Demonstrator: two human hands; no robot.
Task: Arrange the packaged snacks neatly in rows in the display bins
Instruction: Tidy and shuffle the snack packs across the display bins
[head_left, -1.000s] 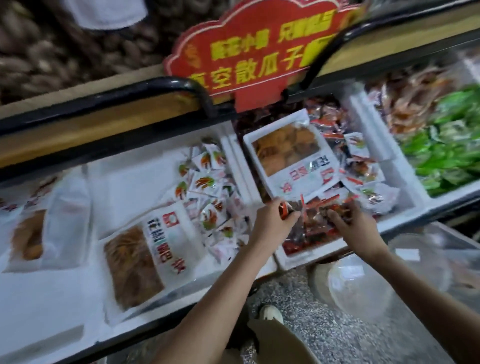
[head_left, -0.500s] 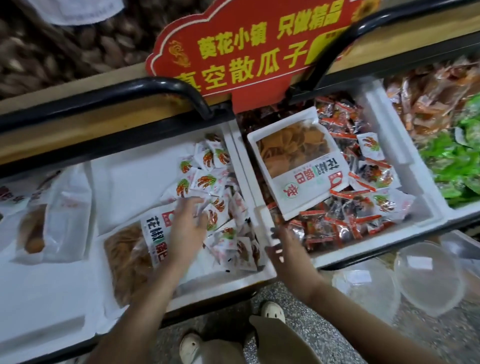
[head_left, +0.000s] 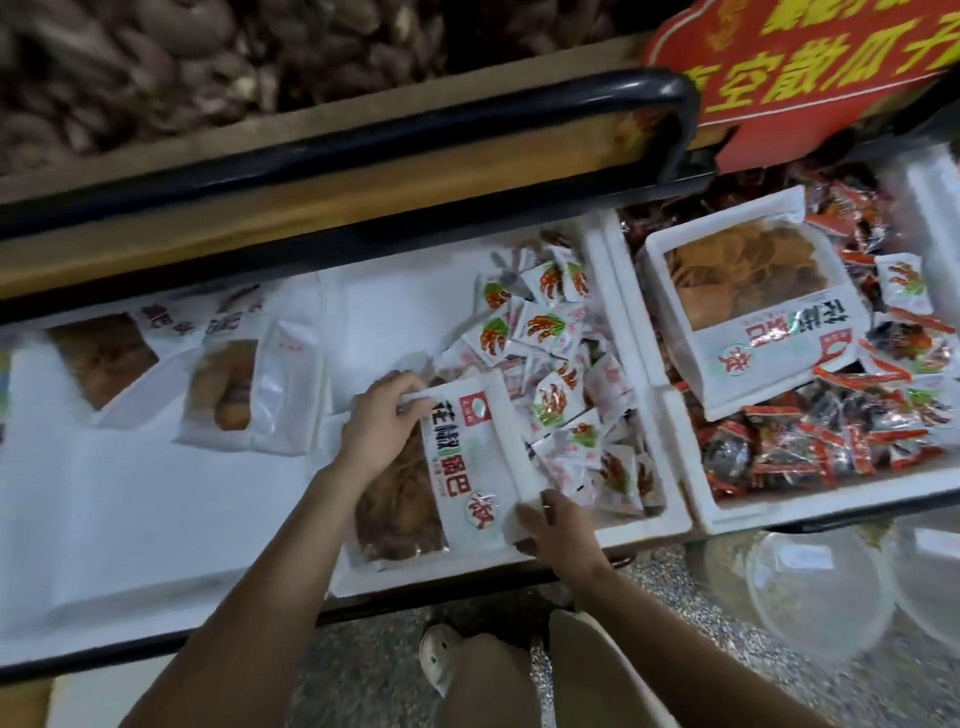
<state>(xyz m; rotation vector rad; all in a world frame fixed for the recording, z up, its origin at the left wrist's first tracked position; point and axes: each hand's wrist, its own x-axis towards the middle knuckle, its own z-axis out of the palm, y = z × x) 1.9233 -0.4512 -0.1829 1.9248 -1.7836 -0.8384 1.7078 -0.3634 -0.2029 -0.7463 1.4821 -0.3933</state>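
Large snack bag lies flat in the middle foam bin, left of the small sachets and overlapping a few. Left hand: fingers curl over the bag's far-left edge and pinch it, thumb hidden. Right hand pinches the near-right corner, fingertips blurred. Second large bag sits on red packs in the right bin. Left-side bags are blurred. Red sign is cut off at the top.

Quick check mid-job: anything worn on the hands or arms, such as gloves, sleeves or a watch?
Nothing worn shows. The left hand and right hand are ungloved, with no ring, watch or wristband visible, though the picture is slightly blurred. Both forearms are uncovered down to the frame's lower edge; no sleeve comes into view.
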